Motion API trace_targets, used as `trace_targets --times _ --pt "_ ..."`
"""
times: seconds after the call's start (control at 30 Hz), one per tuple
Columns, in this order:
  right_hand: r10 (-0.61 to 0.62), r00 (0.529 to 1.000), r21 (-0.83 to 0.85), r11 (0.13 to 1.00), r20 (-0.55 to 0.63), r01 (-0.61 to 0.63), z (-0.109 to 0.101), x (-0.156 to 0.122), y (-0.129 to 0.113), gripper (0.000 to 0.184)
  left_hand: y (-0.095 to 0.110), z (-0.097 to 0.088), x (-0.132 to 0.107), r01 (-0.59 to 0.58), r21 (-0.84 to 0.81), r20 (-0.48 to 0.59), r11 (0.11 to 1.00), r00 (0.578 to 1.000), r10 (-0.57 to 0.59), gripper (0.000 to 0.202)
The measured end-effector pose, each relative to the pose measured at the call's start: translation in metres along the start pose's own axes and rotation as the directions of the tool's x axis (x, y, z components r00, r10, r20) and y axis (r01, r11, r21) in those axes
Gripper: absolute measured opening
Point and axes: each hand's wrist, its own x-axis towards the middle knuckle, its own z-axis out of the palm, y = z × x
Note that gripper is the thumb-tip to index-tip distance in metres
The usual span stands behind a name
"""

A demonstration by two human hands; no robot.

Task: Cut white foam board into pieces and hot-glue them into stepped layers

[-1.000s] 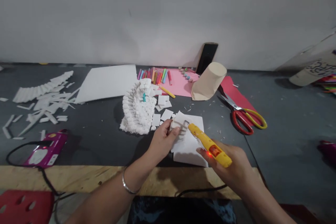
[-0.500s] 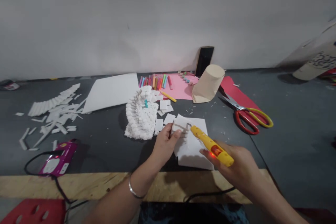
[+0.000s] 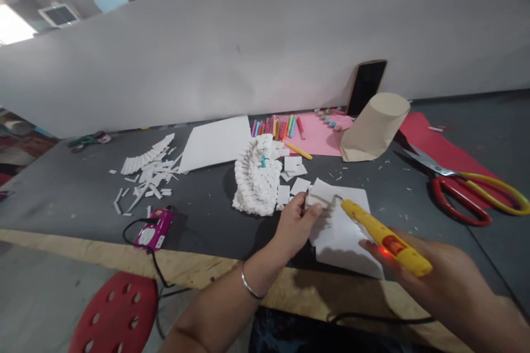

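Observation:
My left hand (image 3: 295, 225) pinches a small white paper piece (image 3: 319, 194) over a white sheet (image 3: 343, 234) on the dark table. My right hand (image 3: 439, 270) grips a yellow glue pen (image 3: 383, 237) with a red light on its body. The pen's metal tip touches the white piece. Just left of my left hand stands a white model built of many small paper pieces (image 3: 255, 176), with a teal bit stuck in it. Loose white squares (image 3: 295, 168) lie beside it.
A tan paper cup (image 3: 375, 128) lies on its side by a leaning phone (image 3: 365, 87). Coloured markers (image 3: 277, 126) rest on pink paper (image 3: 321, 135). Red-and-yellow scissors (image 3: 472, 192) lie on red paper. White strips (image 3: 144, 171), a white sheet (image 3: 215, 142), a magenta device (image 3: 154, 229), a red stool (image 3: 114, 320).
The camera has turned left and tilted, so everything has slid right in view. My hands keep the same hold, pen tip against the paper piece.

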Motion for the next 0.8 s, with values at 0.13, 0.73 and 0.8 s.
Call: trace_targets --times 0.13,0.73,0.8 --pt "-0.043 0.999 -0.055 0.997 0.016 0.044 -0.003 0.005 -0.005 0.056 -0.002 0.000 0.002 -0.007 -0.029 0.021 1.000 1.000 0.008 0.032" --pt "0.006 1.000 -0.082 0.997 0.029 -0.004 -0.003 0.013 -0.018 0.050 -0.005 0.001 0.010 -0.022 -0.165 0.078 0.986 0.996 0.036 0.035" --pt "0.008 0.999 -0.091 0.996 0.033 -0.005 -0.003 0.013 -0.018 0.048 -0.005 0.001 0.010 -0.022 -0.170 0.079 0.985 0.996 0.036 0.035"
